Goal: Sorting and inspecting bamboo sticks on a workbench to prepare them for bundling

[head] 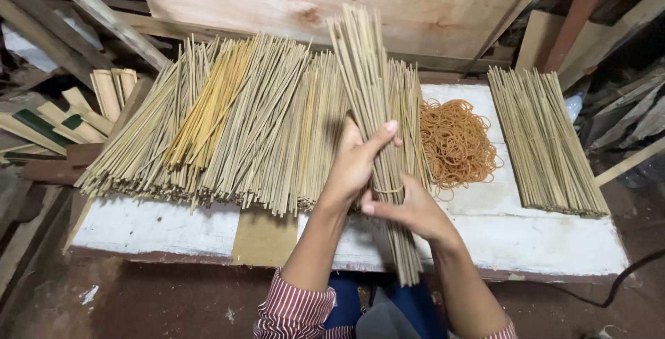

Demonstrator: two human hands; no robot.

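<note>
Both hands — left hand (pixel 357 162) and right hand (pixel 409 207) — clamp one bundle of bamboo sticks (pixel 374 103), banded, over the white table (pixel 526 235) — rubber bands (pixel 456 144) lie just beside.

Even soft light from above, surroundings dim; faint shadows, sharp centre, slight wide-angle bending at edges.

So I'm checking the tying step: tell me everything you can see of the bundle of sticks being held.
The bundle of sticks is thin, pale greenish-tan bamboo-like slivers, gathered tight at the middle and fanning slightly at the far end. It stands tilted over the white table. The left hand clasps it; the right hand works a rubber band round it.
</note>
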